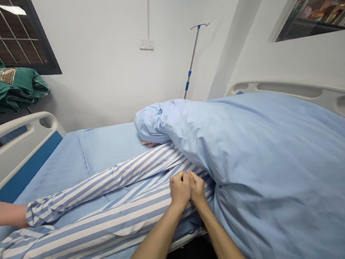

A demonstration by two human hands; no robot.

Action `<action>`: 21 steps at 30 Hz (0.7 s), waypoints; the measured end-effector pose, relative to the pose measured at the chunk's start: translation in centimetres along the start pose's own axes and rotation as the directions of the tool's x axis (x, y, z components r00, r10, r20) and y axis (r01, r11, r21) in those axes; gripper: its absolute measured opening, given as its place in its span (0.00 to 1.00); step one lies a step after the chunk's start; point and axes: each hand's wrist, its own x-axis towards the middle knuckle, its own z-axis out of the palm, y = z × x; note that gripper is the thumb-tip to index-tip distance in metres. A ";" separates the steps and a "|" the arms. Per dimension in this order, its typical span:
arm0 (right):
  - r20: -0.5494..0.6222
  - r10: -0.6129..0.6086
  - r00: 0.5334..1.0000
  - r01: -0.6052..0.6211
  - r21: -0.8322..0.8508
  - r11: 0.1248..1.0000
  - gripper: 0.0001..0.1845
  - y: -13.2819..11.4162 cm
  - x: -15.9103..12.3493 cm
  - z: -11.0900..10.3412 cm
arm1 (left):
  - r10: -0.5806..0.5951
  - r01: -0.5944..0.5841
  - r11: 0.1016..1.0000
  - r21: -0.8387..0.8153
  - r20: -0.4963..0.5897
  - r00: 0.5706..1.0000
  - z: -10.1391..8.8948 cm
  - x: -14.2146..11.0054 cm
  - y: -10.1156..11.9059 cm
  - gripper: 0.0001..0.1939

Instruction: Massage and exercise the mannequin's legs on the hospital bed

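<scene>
Head view: a white painted wall (pixel 98 59) fills the back, w/ a white wall socket (pixel 146 44), a dark-framed window w/ metal grille (pixel 7 35) and a folded green cloth (pixel 3 82) at the left. A glass-fronted shelf of colourful packets (pixel 322 9) sits top right, and a steel IV pole w/ blue fittings (pixel 192 60) stands behind the bed.

The hospital bed has a white plastic side rail w/ blue panel (pixel 12 149) nearside-left and a white far rail (pixel 297 97), plus a pale blue sheet (pixel 110 147). A puffy pale blue quilt (pixel 270 165) covers the right half. A lying person (pixel 107 217) wears blue-and-white striped pyjama trousers (pixel 104 181), bare skin showing past the cuff at frame edge. Some fingers (pixel 149 144) poke out by the quilt fold, prob. the lying person's, though hard to tell from here.

Both forearms reach up from the frame bottom, elbows apart. The left hand (pixel 180 189) and right hand (pixel 197 190) are pressed together side by side, curled into loose fists, knuckles up, resting on the striped trousers right by the quilt edge.
</scene>
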 end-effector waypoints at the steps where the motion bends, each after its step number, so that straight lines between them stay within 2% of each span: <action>1: -0.015 0.008 1.000 -0.008 0.023 1.000 0.18 0.0 0.1 -0.1 | 0.008 -0.008 0.999 -0.035 0.001 1.000 0.1 -0.1 0.7 0.18; 5: -0.063 0.053 0.997 -0.045 0.117 0.992 0.17 -0.1 0.4 -0.6 | 0.044 -0.042 0.996 -0.082 0.022 0.999 0.7 -0.1 2.2 0.17; 9: -0.104 0.101 0.989 -0.086 0.137 0.987 0.19 0.1 0.5 -0.5 | -0.039 0.039 0.999 -0.003 0.003 0.999 1.3 0.1 0.3 0.17; 12: -0.113 0.125 0.986 -0.108 0.149 0.983 0.19 0.3 0.4 -0.3 | -0.027 0.027 0.995 0.099 -0.004 1.000 1.4 0.0 -1.3 0.17; 16: -0.079 0.125 0.989 -0.114 0.133 0.985 0.21 -0.1 0.7 -0.5 | -0.024 0.023 0.990 0.137 0.009 1.000 1.3 -0.1 -1.5 0.17; 21: 0.011 0.047 0.999 -0.047 -0.025 0.999 0.20 -1.6 1.8 -2.0 | 0.010 -0.014 0.986 0.166 0.029 1.000 1.2 -0.1 -1.2 0.18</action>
